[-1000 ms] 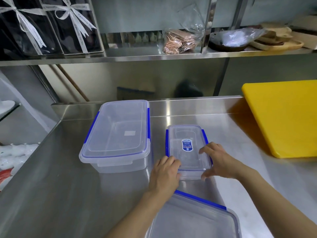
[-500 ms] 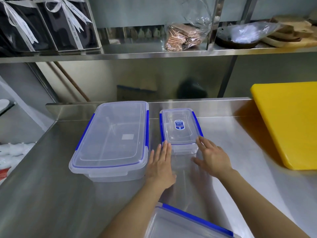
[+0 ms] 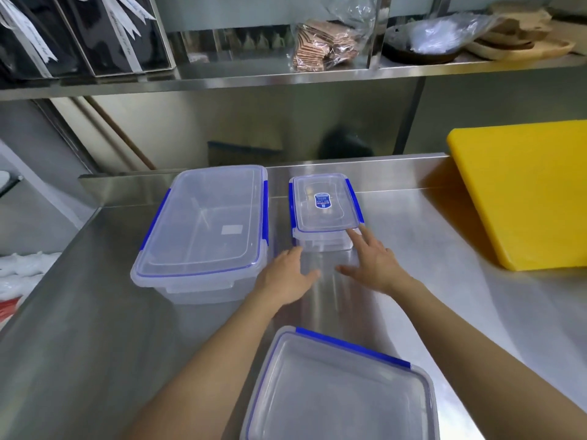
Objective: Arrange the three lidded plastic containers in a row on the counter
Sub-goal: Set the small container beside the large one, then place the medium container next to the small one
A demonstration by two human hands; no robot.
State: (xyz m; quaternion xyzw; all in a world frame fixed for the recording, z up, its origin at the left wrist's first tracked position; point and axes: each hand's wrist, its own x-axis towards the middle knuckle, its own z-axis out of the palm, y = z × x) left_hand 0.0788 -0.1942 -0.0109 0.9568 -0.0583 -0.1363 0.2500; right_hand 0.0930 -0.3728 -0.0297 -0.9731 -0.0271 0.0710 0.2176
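Three clear lidded containers with blue clips stand on the steel counter point(image 3: 428, 255). The large container point(image 3: 203, 227) is at the back left. The small container point(image 3: 324, 208), with a blue label on its lid, sits right beside it against the back edge. A third, medium container point(image 3: 343, 392) lies at the near edge, close to me. My left hand point(image 3: 287, 276) hovers open just in front of the small container, holding nothing. My right hand point(image 3: 373, 260) is open too, its fingertips touching the small container's near right corner.
A yellow cutting board point(image 3: 527, 192) lies on the counter at the right. A steel shelf point(image 3: 286, 74) above holds black ribbon-tied boxes point(image 3: 79, 36), a bag of brown packets point(image 3: 324, 46) and wooden plates point(image 3: 521, 42). The counter's left edge drops off beside white items point(image 3: 22, 265).
The small container went from between my hands to the back edge beside the large one. Both hands let go of it and now draw back open.
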